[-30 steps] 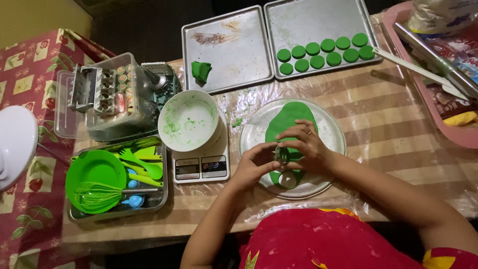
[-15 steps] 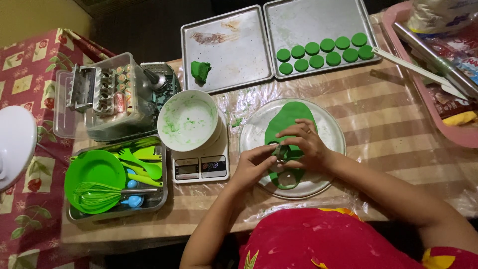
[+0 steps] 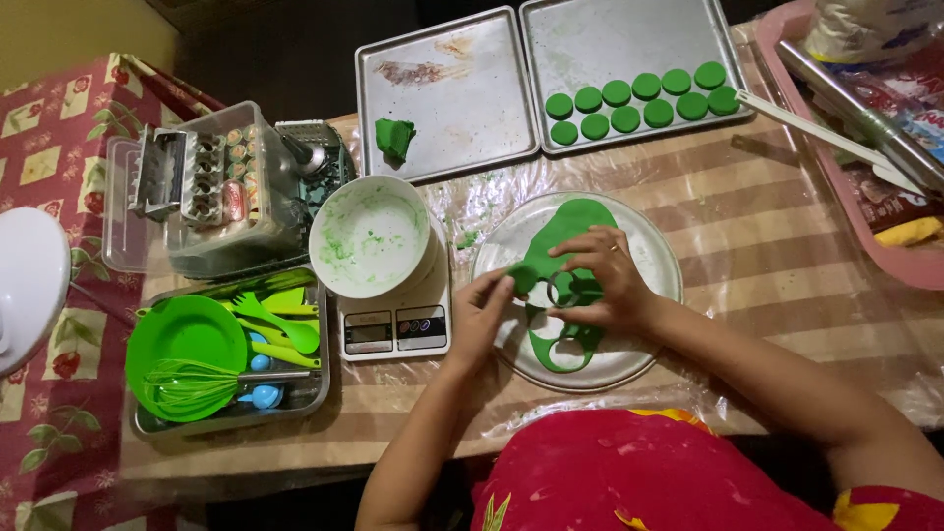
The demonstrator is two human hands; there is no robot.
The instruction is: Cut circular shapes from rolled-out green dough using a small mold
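A flat sheet of green dough (image 3: 572, 222) lies on a round pale plate (image 3: 657, 258). Round holes are cut in its near part. My right hand (image 3: 608, 283) rests on the sheet, fingers curled around a small round cutter (image 3: 564, 291) pressed into the dough. My left hand (image 3: 484, 313) is just left of it, fingertips pinching the sheet's left edge. Several cut green discs (image 3: 639, 98) sit in rows on the far right baking tray (image 3: 610, 39). A green dough lump (image 3: 395, 138) lies on the left baking tray (image 3: 462, 79).
A smeared white bowl (image 3: 374, 238) stands on a kitchen scale (image 3: 393, 330) left of the plate. Further left are a metal tray of green utensils (image 3: 224, 356) and a clear box of moulds (image 3: 211, 187). A pink tray (image 3: 854, 221) and white stick (image 3: 806, 128) lie at right.
My hands stay over the dough sheet. The left hand has drawn slightly left to the sheet's edge, and the right hand has shifted the cutter a little.
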